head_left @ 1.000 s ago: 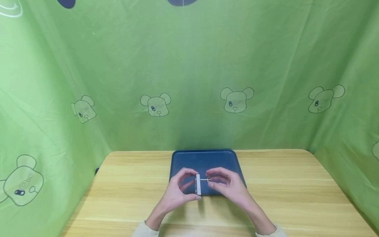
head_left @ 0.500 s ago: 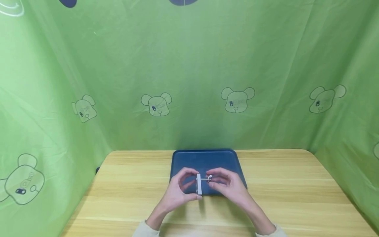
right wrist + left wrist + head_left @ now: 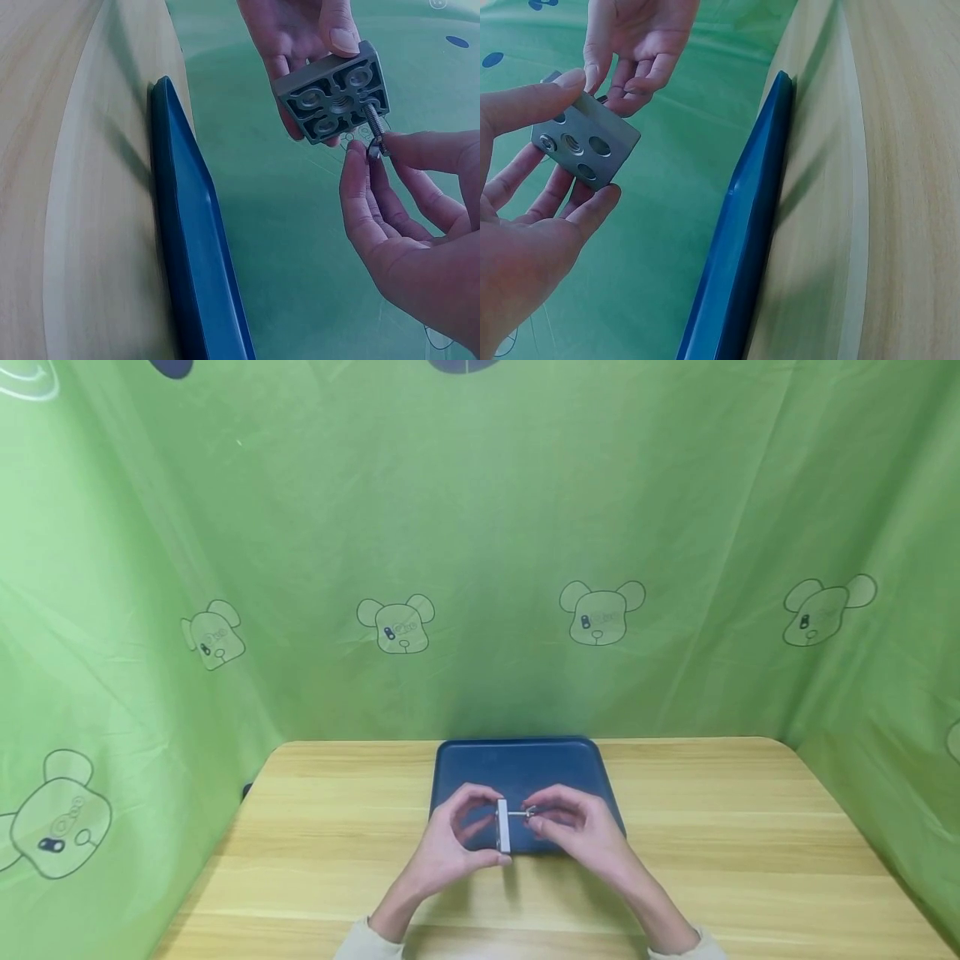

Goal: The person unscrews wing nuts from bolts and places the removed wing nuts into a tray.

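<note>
My left hand [image 3: 448,843] grips a small square grey metal plate [image 3: 604,144] by opposite edges, thumb on one edge and fingers on the other. The plate stands on edge in the head view, raised over the front of the blue tray. Its flat face has several round holes; the right wrist view shows the ribbed, recessed back. From a corner hole a threaded bolt [image 3: 374,120] sticks out toward the right. At its free end sits a small shiny wing nut [image 3: 375,148], pinched between thumb and fingertips of my right hand [image 3: 583,828]. The fingers partly cover the nut.
A blue tray [image 3: 517,760] with a raised rim lies at the back middle of the light wooden table [image 3: 712,835]. Green curtains [image 3: 495,527] printed with bear heads enclose the table at the back and both sides.
The wing nut has turned on the bolt, its wings now at another angle, and my right thumb and fingers have shifted around it. My left hand and the plate stay almost still.
</note>
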`<action>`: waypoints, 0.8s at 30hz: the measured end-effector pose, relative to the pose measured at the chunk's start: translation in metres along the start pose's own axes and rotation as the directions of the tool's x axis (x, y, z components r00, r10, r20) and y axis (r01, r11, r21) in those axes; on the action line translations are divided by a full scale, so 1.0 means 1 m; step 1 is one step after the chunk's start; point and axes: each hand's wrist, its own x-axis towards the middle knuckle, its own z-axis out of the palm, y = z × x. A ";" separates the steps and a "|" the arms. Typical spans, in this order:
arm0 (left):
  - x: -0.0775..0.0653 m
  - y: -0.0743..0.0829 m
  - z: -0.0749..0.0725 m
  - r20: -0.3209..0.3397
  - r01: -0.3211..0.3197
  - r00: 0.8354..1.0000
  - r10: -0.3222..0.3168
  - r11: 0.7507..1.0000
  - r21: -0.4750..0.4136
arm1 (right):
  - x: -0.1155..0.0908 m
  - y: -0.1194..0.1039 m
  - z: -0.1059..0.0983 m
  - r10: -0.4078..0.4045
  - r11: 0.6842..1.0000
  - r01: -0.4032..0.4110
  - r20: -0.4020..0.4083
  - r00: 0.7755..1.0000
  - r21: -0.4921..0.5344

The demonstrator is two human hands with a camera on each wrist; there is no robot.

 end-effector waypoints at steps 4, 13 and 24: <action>0.000 0.000 -0.001 -0.002 -0.001 1.000 0.001 1.000 0.005 | -0.001 -0.001 0.000 0.001 1.000 -0.001 -0.012 1.000 -0.006; 0.000 0.001 -0.001 0.000 -0.005 1.000 0.005 1.000 0.006 | 0.000 -0.001 0.000 -0.003 1.000 0.002 -0.033 0.999 -0.019; 0.000 0.000 0.000 0.000 -0.003 1.000 0.003 1.000 0.003 | 0.000 -0.002 0.000 -0.012 1.000 0.012 -0.023 1.000 0.005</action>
